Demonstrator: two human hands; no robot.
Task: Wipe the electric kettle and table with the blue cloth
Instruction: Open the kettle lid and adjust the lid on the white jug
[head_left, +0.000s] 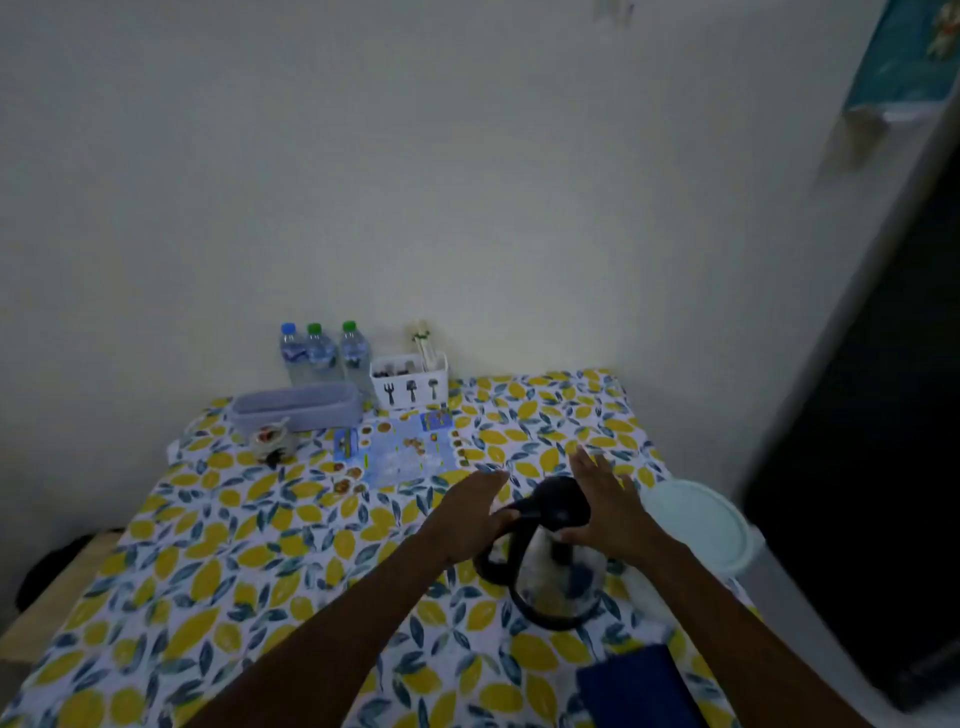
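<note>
My left fingers (501, 519) curl around the black handle (491, 566) of the electric kettle (550, 561), up near where it meets the lid; looks clamped on it, though blur hides the thumb; left hand (467, 514) sits on the kettle's left side; right hand (608, 504) is flat and open against the kettle's right side and lid (558, 501), fingers spread and pointing away from me, palm touching or just about touching the body, not gripping; can't tell how firm the contact is.

Kettle stands upright on the table (260, 545), toward the near right part, on the lemon-print cover; blue cloth (634, 686) lies folded on the table near the front edge, just nearer me than the kettle, neither hand on it; white round lid of a bin (696, 519) sits just beyond the table's right edge.

Handling, my guess: kettle is rigid, metal body smooth and likely slippery, so hold by the handle, which is the sure grip; weight depends on water inside, can't see that; tall shape could tip if pushed high while wiping, so steady it with one hand; cloth is soft and limp, pinch anywhere, bunches easily; table cover may slide or wrinkle under wiping.

Far end near the wall: three water bottles (319, 353), white cutlery holder (410, 382), grey tub (296, 408), all well apart from my hands.
</note>
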